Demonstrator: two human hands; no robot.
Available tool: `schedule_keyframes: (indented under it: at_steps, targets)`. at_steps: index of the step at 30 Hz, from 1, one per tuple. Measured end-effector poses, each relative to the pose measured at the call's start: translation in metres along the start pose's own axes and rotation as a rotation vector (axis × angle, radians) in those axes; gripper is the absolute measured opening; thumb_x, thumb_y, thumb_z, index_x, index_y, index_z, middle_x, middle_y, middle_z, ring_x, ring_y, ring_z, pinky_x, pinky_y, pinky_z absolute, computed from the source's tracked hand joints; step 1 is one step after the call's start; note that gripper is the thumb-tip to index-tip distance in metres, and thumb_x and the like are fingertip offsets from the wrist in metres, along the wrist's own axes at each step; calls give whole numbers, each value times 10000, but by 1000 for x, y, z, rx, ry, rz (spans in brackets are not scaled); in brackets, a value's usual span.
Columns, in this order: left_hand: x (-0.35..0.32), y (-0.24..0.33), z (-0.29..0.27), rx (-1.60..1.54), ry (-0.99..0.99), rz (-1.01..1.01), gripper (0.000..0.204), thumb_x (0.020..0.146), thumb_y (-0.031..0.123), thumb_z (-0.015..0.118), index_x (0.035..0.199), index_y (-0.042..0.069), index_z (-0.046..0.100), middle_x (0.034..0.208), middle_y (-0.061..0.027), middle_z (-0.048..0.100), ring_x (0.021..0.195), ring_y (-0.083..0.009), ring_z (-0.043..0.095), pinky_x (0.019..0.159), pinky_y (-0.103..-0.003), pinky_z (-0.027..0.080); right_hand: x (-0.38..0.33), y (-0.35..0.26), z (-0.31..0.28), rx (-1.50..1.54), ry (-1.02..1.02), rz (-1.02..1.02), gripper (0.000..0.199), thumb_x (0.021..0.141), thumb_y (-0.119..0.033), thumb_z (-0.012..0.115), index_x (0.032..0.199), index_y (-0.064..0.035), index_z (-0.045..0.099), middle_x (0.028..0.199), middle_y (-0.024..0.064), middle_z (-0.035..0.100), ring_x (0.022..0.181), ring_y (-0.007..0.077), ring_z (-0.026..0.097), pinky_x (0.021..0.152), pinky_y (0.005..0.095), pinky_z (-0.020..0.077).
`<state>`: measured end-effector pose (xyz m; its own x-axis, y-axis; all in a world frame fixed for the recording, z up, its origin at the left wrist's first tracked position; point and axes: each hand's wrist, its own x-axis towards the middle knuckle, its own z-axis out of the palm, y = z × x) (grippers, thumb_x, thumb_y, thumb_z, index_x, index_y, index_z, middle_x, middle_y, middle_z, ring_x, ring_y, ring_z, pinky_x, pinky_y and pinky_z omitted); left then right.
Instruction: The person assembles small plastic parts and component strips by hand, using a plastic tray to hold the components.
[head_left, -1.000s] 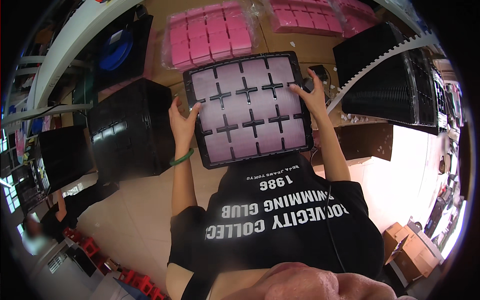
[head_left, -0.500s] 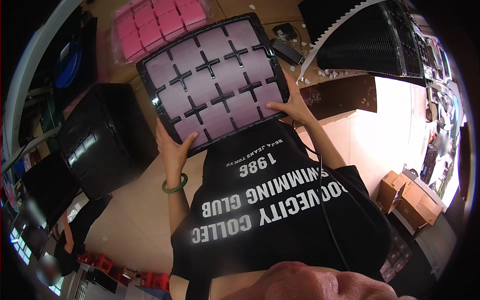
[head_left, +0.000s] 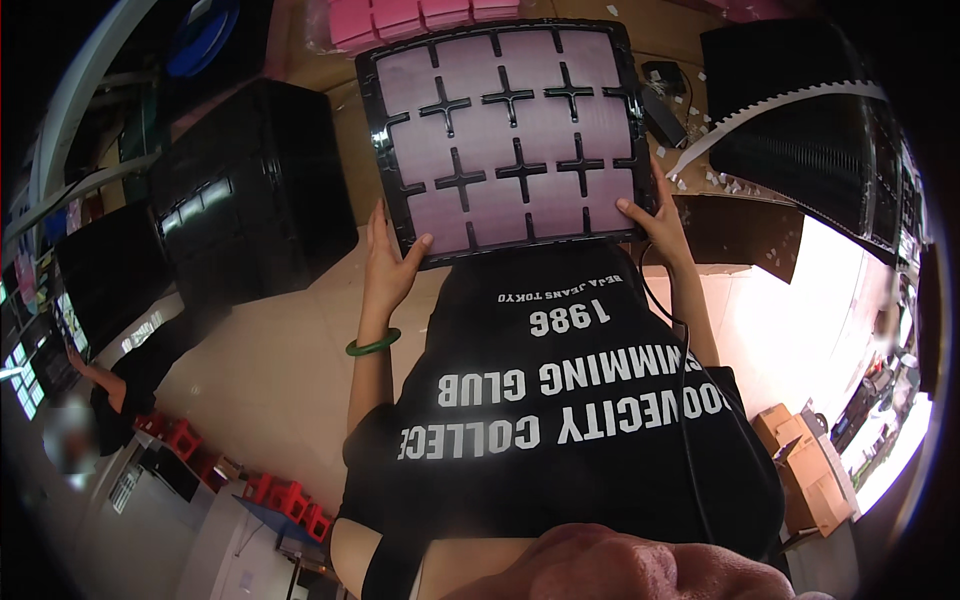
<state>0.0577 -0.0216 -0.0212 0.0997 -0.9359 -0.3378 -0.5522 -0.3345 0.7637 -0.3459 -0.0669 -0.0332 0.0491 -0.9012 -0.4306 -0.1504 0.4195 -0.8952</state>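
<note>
A black plastic tray point(head_left: 495, 241) with cross-shaped dividers is held up in front of me by both hands. Pale purple-pink flat pieces point(head_left: 480, 80) fill its compartments, or show through them; I cannot tell which. My left hand point(head_left: 390, 268) grips the tray's near left corner, thumb on the top face and fingers along the outer side. At the near right corner my right hand point(head_left: 664, 225) holds the rim the same way. A green bangle point(head_left: 373, 343) circles my left wrist.
Pink block-like pieces point(head_left: 395, 18) lie on the brown worktable behind the tray. Stacked black trays point(head_left: 265, 190) stand at left, with another black stack point(head_left: 790, 120) at right. A white toothed strip point(head_left: 790, 97) crosses that stack. White scraps, a small black box point(head_left: 663, 118) and a cable lie nearby.
The tray has gone from tilted to nearly level in the picture and sits further right. Both hands keep their hold on its near corners. The surroundings have shifted too, as my head turned.
</note>
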Motion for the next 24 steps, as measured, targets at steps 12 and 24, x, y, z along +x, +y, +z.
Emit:
schedule_keyframes:
  at_steps: [12,24]
  targets:
    - [12,2,-10,102,-54,44,1099,683,462,813,1438,-85,231,1430,-295,335,1343,-390,356,1066,-421,359,1,0,-19,-136,-61,20,1054,700,-260,837,1498,-35,187,1449,218,360,1339,284,373,1084,384,340]
    - [226,45,-25,-39,198,144,996,692,521,775,1383,-70,368,1263,-286,545,1173,-361,552,976,-392,442,208,-69,-3,-282,165,-170,1119,639,-498,838,1472,-20,264,1451,258,347,1288,333,443,1024,399,414]
